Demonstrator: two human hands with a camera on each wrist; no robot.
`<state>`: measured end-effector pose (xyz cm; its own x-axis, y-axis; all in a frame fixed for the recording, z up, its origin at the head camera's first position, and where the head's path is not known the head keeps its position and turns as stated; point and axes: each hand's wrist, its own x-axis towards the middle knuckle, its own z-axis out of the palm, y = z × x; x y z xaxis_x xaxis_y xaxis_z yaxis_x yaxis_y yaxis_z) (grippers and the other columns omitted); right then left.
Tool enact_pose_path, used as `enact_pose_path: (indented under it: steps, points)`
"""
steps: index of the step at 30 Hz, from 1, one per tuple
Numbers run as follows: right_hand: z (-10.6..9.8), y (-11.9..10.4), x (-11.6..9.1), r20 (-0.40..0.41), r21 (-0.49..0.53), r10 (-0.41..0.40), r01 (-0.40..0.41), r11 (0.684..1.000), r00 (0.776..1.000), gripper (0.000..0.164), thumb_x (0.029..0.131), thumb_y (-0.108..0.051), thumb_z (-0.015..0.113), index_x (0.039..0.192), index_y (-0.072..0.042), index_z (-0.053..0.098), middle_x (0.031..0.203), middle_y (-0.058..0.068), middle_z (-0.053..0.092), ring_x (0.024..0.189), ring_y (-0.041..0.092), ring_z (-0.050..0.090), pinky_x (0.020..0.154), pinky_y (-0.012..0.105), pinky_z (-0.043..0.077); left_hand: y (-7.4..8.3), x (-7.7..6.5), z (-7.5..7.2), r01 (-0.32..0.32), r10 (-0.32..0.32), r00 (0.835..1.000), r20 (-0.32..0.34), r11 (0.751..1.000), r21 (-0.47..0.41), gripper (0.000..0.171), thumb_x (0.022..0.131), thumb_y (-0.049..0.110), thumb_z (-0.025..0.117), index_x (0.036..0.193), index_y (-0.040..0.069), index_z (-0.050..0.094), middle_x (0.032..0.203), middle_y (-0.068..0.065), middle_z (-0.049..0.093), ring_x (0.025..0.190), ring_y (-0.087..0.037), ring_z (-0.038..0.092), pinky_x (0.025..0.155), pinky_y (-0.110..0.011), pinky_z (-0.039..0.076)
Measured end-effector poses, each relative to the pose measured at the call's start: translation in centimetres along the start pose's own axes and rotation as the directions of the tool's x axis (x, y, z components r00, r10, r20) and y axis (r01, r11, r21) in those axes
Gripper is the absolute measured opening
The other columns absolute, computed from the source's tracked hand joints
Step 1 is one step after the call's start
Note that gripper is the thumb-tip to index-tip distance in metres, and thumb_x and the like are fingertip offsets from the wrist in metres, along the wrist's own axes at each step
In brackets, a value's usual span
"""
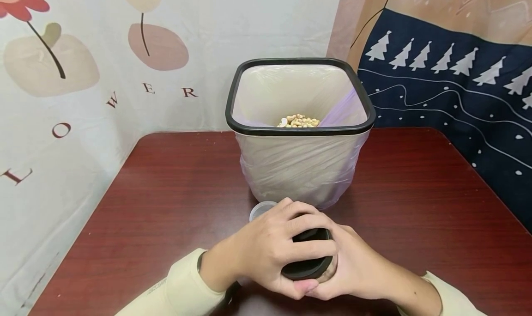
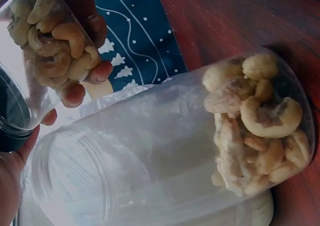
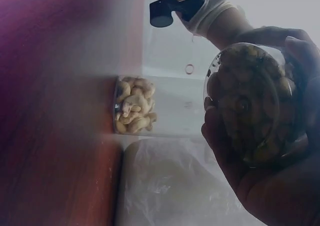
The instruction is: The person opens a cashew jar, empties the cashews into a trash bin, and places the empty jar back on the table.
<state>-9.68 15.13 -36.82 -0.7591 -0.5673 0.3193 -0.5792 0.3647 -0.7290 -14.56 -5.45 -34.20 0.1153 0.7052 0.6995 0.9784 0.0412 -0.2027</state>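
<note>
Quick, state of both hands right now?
Left hand: closed, gripping the black lid.
Right hand: closed, holding the jar of cashews under that lid.

My head camera is looking forward and down over the reddish-brown table (image 1: 183,186), framing my left hand (image 1: 270,246), my right hand (image 1: 361,263) and the lined trash bin (image 1: 299,168) beyond. My left-wrist camera is facing the standing cashew jar (image 2: 255,131) from very near, rolled sideways. My right-wrist camera, also rolled, is peering close up at the base of the held cashew jar (image 3: 245,105). Both wrist views are sharing the standing cashew jar, farther off in the right one.
</note>
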Motion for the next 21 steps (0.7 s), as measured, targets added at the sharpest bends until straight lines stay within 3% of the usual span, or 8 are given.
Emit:
enact_pose_path:
  steps: [7,14,21]
  points:
    - [0.15,0.04,-0.1,-0.014,-0.014,0.014,-0.015,1.0,1.0,0.08,0.063,-0.034,0.092,0.13,-0.028,0.05,0.115,-0.015,0.064,0.094,0.002,0.066,0.079,0.022,0.055,0.11,-0.1,0.08,0.01,-0.01,1.0,-0.005,1.0,0.018,0.044,0.083,0.046,0.06,0.116,0.02,0.071,0.12,-0.008,0.066,0.108,-0.025,0.061,0.079,-0.03,0.045]
    - [0.57,0.11,-0.19,-0.105,-0.056,-0.006,0.0,0.998,0.994,0.09,0.057,-0.017,0.091,0.136,-0.024,0.048,0.116,-0.011,0.066,0.096,0.004,0.066,0.079,0.024,0.056,0.15,-0.18,0.38,0.046,-0.045,0.999,-0.027,0.998,0.05,0.044,0.086,0.044,0.056,0.118,0.019,0.071,0.12,-0.009,0.065,0.105,-0.026,0.061,0.077,-0.03,0.045]
    - [0.11,0.26,0.0,-0.047,0.004,-0.011,0.011,1.0,0.999,0.089,0.06,-0.017,0.091,0.137,-0.023,0.046,0.118,-0.012,0.065,0.098,0.004,0.067,0.081,0.024,0.056,0.18,-0.17,0.4,0.052,-0.051,0.998,-0.026,0.997,0.049,0.047,0.087,0.046,0.056,0.121,0.016,0.07,0.12,-0.01,0.065,0.107,-0.026,0.062,0.079,-0.03,0.046]
